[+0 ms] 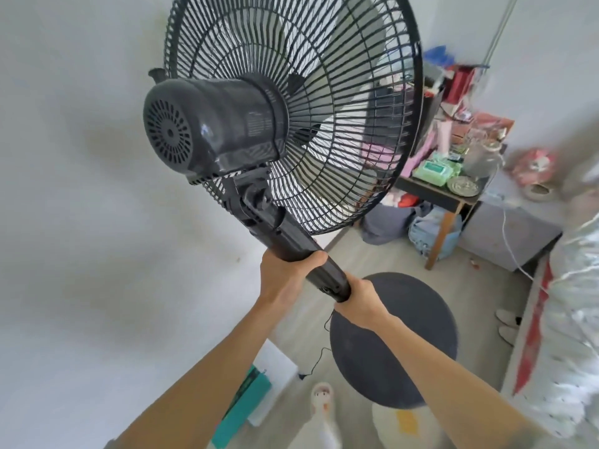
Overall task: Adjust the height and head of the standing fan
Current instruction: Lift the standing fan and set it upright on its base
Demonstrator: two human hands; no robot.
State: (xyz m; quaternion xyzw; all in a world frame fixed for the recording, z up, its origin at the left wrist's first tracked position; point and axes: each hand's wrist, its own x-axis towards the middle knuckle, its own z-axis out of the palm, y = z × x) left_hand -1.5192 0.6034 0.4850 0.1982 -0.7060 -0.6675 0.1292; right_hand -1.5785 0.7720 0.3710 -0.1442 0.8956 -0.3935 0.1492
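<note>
Height work looks underway: left hand (285, 280) and right hand (359, 303) fingers clamp the fan's pole (311, 257), head (259, 124) tilt seemingly left.

Both bare forearms stretched forward and up from the bottom edge. Left hand (291, 273) higher, fingers curled shut around the pole (311, 257). Right hand (359, 303) just below, wrapped closed around the same pole, knuckles up, wrist straight.
</note>
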